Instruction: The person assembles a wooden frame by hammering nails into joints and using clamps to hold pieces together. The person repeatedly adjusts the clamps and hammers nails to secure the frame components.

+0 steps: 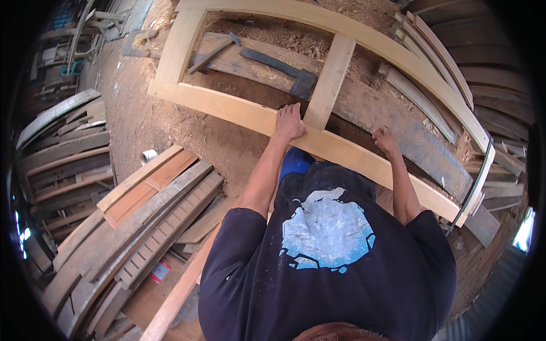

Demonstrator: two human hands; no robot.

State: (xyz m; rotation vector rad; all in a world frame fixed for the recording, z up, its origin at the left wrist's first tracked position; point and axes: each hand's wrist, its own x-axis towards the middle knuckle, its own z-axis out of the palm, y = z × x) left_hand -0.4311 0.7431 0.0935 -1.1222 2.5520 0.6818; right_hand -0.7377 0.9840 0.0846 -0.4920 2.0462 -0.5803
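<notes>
A pale wooden frame [222,108] with a crossbar [333,79] lies before me over a worn plank. My left hand [290,122] grips its near rail beside the crossbar joint, the fingers bent over the far edge. Past the same rail, farther right, my right hand [385,141] hovers with curled fingers; whether it holds anything small is hidden. Inside the frame's left opening lies a dark hammer-like tool [303,84] with a blocky head. A thin wooden stick [210,57] with a blue piece at its tip rests nearby. A dark bar [476,184] crosses the frame's right end.
Stacked boards [136,227] fill the lower left, with a white cup-like object [149,156] beside them. More timber [68,148] is piled at far left. Long strips [435,51] and planks line the right. Wood shavings [301,37] cover the ground beyond the frame.
</notes>
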